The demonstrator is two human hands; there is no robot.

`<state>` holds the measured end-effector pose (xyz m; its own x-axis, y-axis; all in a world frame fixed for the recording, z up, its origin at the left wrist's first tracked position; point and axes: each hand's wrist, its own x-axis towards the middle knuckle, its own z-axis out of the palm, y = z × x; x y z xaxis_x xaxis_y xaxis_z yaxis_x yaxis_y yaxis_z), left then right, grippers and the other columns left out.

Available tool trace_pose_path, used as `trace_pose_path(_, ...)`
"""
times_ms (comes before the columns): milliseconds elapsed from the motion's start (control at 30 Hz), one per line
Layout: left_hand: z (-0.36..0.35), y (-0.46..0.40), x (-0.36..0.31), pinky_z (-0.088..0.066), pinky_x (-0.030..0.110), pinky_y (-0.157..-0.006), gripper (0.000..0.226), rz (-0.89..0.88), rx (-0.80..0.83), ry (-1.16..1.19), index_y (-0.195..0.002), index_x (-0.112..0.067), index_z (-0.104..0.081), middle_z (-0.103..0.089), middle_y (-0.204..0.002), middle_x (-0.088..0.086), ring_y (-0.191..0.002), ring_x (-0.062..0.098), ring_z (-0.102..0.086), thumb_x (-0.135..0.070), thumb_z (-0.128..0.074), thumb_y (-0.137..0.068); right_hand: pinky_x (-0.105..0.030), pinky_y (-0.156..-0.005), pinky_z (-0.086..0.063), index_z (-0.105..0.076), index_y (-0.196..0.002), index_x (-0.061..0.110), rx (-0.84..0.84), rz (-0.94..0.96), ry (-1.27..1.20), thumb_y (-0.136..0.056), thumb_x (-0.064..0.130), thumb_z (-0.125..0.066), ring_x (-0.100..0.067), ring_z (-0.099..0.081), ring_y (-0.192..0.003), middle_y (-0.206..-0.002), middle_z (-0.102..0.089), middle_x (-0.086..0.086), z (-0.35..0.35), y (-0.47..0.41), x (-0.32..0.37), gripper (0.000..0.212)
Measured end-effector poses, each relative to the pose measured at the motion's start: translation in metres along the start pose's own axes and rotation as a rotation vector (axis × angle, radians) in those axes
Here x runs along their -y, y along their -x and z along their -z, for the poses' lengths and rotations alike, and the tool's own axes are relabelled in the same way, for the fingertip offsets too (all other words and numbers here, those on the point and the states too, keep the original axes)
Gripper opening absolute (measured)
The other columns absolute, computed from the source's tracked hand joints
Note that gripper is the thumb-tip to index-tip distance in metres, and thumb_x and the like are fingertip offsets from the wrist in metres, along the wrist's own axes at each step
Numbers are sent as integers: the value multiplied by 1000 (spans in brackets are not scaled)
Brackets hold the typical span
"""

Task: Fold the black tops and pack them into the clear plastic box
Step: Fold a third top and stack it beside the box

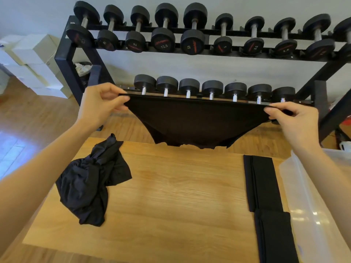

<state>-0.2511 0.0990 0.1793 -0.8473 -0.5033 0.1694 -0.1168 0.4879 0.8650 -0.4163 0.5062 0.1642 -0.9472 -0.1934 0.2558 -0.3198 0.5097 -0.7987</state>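
- Head view: the rack [190,33] of dumbbells fills the far wall, close behind the surface [171,196]; a judgement: a top swung far forward could brush the lower row of weights.
- The surface is a wooden top with a broad bare middle between the cloth on either side, which looks like enough room to lay a top flat; its far edge lies just under the hanging cloth.
- The box [313,196] stands at the right, its near wall just beside the folded pieces, its far part out of frame.
- The held top [195,120] hangs in the air over the far edge, stretched taut along its upper hem and sagging to a point below; it looks thin, light and limp, so it likely needs two corner grips to keep its shape.
- A crumpled top [91,179] lies at the left, a soft heap with no clear edge to take.
- Two folded tops [262,181] lie end to end at the right, narrow and flat.
- The left hand [100,103] pinches the hem's left corner; the right hand [292,120] pinches the right corner.
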Motion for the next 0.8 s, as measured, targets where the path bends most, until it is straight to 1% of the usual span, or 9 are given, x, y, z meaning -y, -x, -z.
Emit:
trace_pose_path(133, 10, 28, 20, -57, 18, -70, 8, 5, 11, -48, -90, -26, -70, -74, -81, -5, -74, 7, -71, -22, -74, -85, -3, -78, -40, -68, -105, 23, 16, -32, 30, -88, 20, -69, 14, -57, -86, -91, -66, 8, -2, 36, -1, 17)
trace_pose_path(233, 17, 49, 31, -53, 15, -75, 9, -9, 27, -98, -92, -23, -72, -74, -83, -8, -82, 2, -69, -23, -75, -84, -10, -81, -39, -69, -104, 24, 32, -51, 46, -87, 19, -70, 15, -57, -87, -91, -66, 11, -4, 64, -1, 17)
trace_pose_path(333, 25, 71, 43, -51, 9, -76, 10, -23, 76, -92, -91, -21, -73, -73, -85, -16, -82, 1, -69, -23, -75, -82, -12, -81, -40, -70, -100, 26, 46, -82, 36, -86, 20, -71, 11, -59, -88, -90, -68, 13, -6, 94, -3, 15)
trace_pose_path(400, 30, 86, 52, -52, 13, -80, 9, -14, 108, -93, -90, -21, -73, -74, -85, -12, -82, 5, -70, -23, -76, -82, -12, -79, -41, -71, -97, 26, 54, -125, 24, -85, 21, -72, 6, -60, -87, -89, -69, 10, -9, 115, -7, 13)
trace_pose_path(500, 34, 110, 64, -54, 29, -88, 10, -2, 177, -111, -92, -19, -74, -76, -85, -5, -86, 10, -71, -19, -76, -82, -7, -79, -43, -73, -96, 20, 78, -151, 30, -84, 14, -74, 8, -60, -86, -92, -70, 5, -13, 146, -18, 14)
trace_pose_path(567, 36, 126, 71, -56, 32, -89, 11, -3, 231, -139, -93, -17, -74, -76, -88, -5, -87, 9, -72, -15, -75, -82, -7, -80, -43, -74, -99, 17, 116, -175, 50, -84, 8, -72, 3, -61, -91, -95, -70, 2, -16, 166, -25, 17)
trace_pose_path(667, 36, 144, 81, -57, 27, -87, 13, -21, 284, -138, -92, -17, -74, -76, -87, -10, -87, 5, -72, -10, -76, -81, -5, -78, -43, -74, -96, 17, 126, -171, 79, -85, 2, -70, 3, -61, -90, -93, -70, 5, -19, 193, -34, 20)
trace_pose_path(733, 35, 158, 85, -53, 14, -86, 13, 1, 303, -132, -91, -19, -73, -74, -90, -16, -88, 0, -70, -9, -75, -82, -2, -75, -42, -75, -95, 14, 124, -183, 88, -84, 0, -69, 12, -59, -87, -91, -68, 8, -21, 209, -35, 19)
trace_pose_path(800, 35, 171, 89, -49, 8, -86, 14, 1, 318, -128, -90, -19, -73, -74, -93, -18, -89, -2, -70, -7, -74, -82, -1, -72, -41, -75, -94, 13, 124, -192, 94, -84, -1, -70, 14, -59, -84, -89, -68, 6, -21, 224, -38, 18)
